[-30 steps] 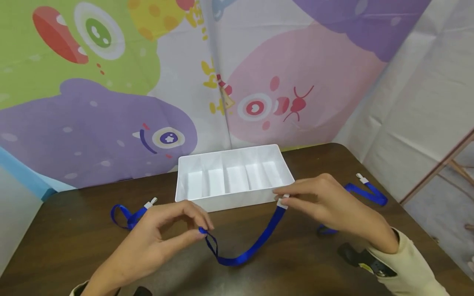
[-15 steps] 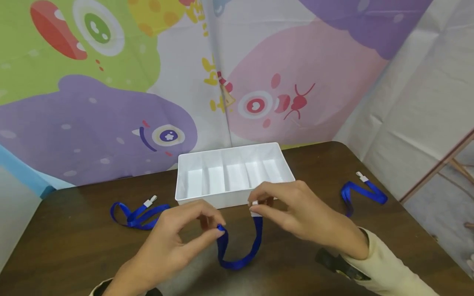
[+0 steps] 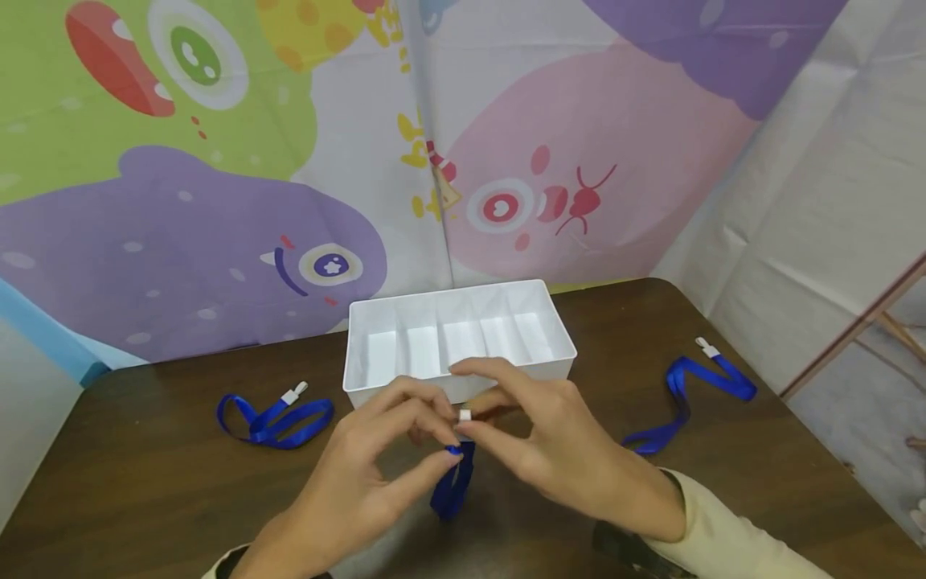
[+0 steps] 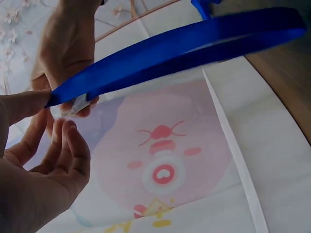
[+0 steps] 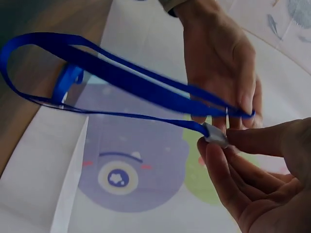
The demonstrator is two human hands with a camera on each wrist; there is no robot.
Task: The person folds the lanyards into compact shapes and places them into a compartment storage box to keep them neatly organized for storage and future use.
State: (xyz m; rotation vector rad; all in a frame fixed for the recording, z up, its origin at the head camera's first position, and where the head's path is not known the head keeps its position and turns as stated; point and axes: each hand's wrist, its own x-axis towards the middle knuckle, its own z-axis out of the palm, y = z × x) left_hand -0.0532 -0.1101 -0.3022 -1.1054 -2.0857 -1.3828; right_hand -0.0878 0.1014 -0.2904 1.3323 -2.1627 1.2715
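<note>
A blue lanyard (image 3: 452, 490) hangs folded in a loop below both hands, over the table. My left hand (image 3: 376, 458) pinches the lanyard's looped end between thumb and finger. With thumb and fingers, my right hand (image 3: 550, 442) grips the white clip (image 3: 465, 416) at its other end. The two ends are close together in front of the white box. In the left wrist view the blue strap (image 4: 184, 48) stretches off to the right from the left thumb. In the right wrist view the clip (image 5: 215, 136) sits between the right thumb and fingers.
A white box (image 3: 354, 394) with several compartments stands at the back of the dark table (image 3: 145, 498). Another blue lanyard (image 3: 282, 438) lies coiled at left, and a further lanyard (image 3: 712, 378) lies at right. A cartoon-printed sheet (image 3: 347, 145) hangs behind.
My right hand has moved left with the clip, and my left hand slightly right, bringing the lanyard's ends together. The strap between them has folded from a wide curve into a narrow loop.
</note>
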